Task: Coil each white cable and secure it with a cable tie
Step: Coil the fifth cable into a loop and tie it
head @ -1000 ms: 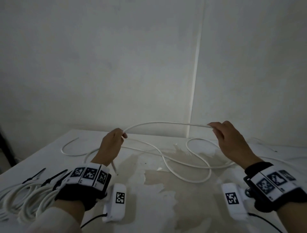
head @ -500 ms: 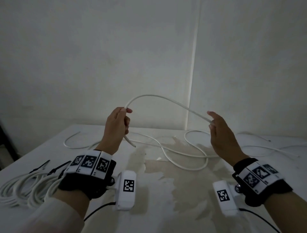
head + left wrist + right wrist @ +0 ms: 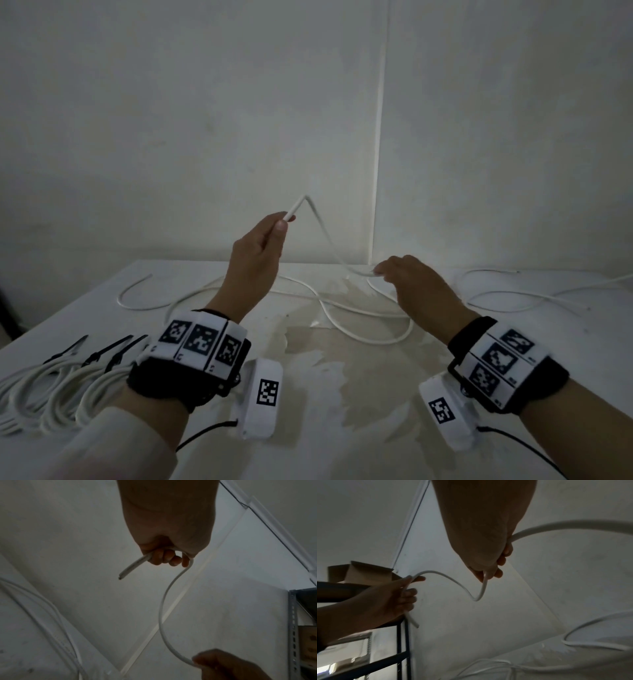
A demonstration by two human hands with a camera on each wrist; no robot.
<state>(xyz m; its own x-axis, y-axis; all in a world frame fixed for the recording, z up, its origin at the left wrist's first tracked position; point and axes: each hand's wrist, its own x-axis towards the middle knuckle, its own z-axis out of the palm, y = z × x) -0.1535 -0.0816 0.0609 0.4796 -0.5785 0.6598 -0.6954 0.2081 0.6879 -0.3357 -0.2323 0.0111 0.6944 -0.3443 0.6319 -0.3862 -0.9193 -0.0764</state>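
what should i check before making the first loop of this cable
1. Left hand grips the white cable near its free end: ok.
2. Right hand pinches the same cable further along: ok.
3. Span between the hands hangs free: ok.
4. Slack on the table free of knots: cannot tell; strands cross.
5. Black cable ties lie by the coiled cables, near the left wrist: ok.

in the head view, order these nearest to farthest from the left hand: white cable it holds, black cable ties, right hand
1. white cable: pinched in the left hand, raised.
2. right hand: to its right, lower, gripping the same cable.
3. black cable ties: table's near left, by the coiled cables.
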